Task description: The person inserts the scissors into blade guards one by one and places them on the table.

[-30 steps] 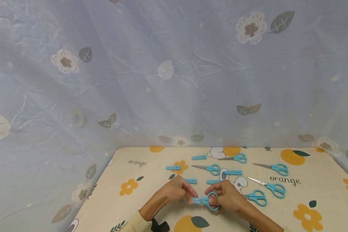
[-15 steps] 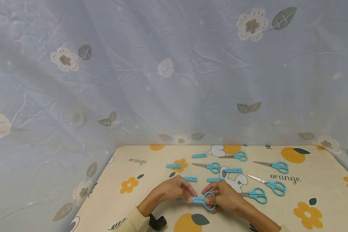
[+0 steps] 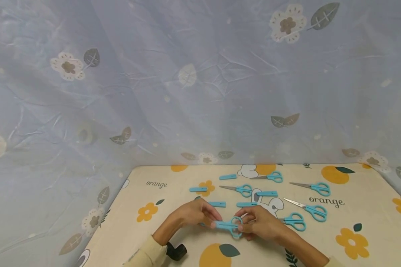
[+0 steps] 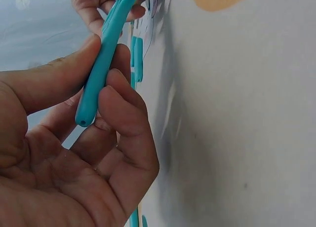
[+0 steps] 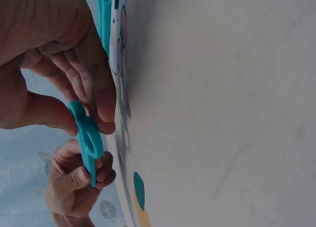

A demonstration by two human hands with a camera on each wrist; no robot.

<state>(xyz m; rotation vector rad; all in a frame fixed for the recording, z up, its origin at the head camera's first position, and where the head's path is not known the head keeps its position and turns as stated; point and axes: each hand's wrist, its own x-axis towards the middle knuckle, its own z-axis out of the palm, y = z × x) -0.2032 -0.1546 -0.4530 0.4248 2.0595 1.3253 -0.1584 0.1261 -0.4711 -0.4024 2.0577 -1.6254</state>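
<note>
My left hand [image 3: 195, 213] pinches a light-blue blade cover [image 4: 96, 84] between thumb and fingers, low over the near middle of the table. Into the cover's mouth go the blades of a pair of scissors [image 5: 90, 135], so no metal shows. My right hand [image 3: 260, 224] holds these scissors by the blue finger loops, thumb on one side and fingers on the other. In the head view the cover and handles form one line, left to right. Part of the cover is hidden behind the left fingers.
Beyond the hands lie several loose blue covers [image 3: 267, 193]. Several uncovered scissors [image 3: 315, 213] lie at the middle and right, blades pointing left. A patterned cloth [image 3: 381, 244] covers the table, and a curtain [image 3: 200, 111] hangs behind. A black object [image 3: 176, 252] is by the left wrist.
The narrow gap between cover and scissor handles has closed as the right hand moved left. Both hands have shifted slightly left with the joined pieces.
</note>
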